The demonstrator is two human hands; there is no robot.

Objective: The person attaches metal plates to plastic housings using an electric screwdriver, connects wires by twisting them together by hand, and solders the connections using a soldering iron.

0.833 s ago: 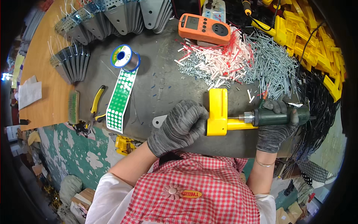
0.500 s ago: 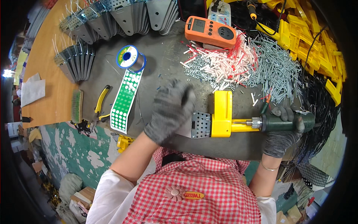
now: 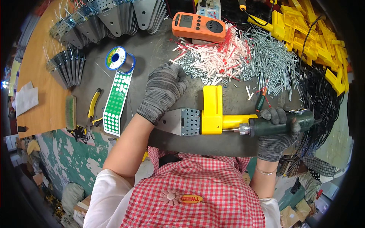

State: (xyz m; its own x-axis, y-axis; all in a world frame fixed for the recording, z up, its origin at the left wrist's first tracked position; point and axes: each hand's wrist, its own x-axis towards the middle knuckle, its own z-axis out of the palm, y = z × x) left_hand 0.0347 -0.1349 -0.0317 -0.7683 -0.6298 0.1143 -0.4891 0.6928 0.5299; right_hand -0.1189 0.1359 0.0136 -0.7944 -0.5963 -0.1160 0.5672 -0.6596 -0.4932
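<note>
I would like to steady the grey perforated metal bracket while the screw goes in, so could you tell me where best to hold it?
Probably by the tapered, plain end of the grey perforated metal bracket, coming from the left. That end lies flat and free on the mat, while its other end sits inside the yellow plastic part, where the electric screwdriver in the right hand works. The left hand is nearest.

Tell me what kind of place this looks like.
Probably a small assembly workshop bench. Heaps of loose metal screws and yellow plastic parts cover the dark mat, stacked grey metal brackets line the far edge, and the right hand holds a green power screwdriver against a yellow piece.
</note>
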